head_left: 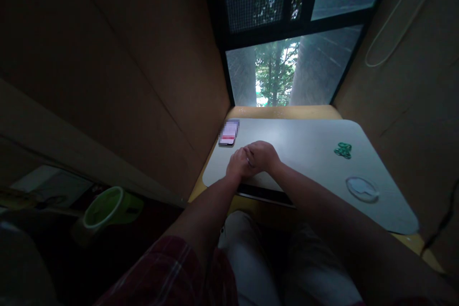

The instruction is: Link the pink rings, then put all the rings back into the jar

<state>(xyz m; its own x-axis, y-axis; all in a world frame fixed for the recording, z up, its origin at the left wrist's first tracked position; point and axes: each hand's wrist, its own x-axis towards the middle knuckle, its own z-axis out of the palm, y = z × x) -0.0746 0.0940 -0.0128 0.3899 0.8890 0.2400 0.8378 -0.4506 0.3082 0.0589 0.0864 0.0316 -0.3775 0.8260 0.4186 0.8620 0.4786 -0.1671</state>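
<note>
My left hand (241,162) and my right hand (262,155) are clasped together above the near left part of a white board (304,141). A ring shows on a finger of my left hand. The fingers of both hands are closed around each other, and no object shows between them. A phone (228,133) with a lit screen lies beyond them to the left. Toward the right of the board are a cluster of green rings (343,150) and, nearer to me, a round clear item (362,189).
A window (287,71) with a dark frame stands behind the board. Brown walls (161,48) rise on both sides. A green bin (103,208) is on the lower left. A looped cord (389,52) hangs at the upper right, and a dark cable (442,222) is at the right edge.
</note>
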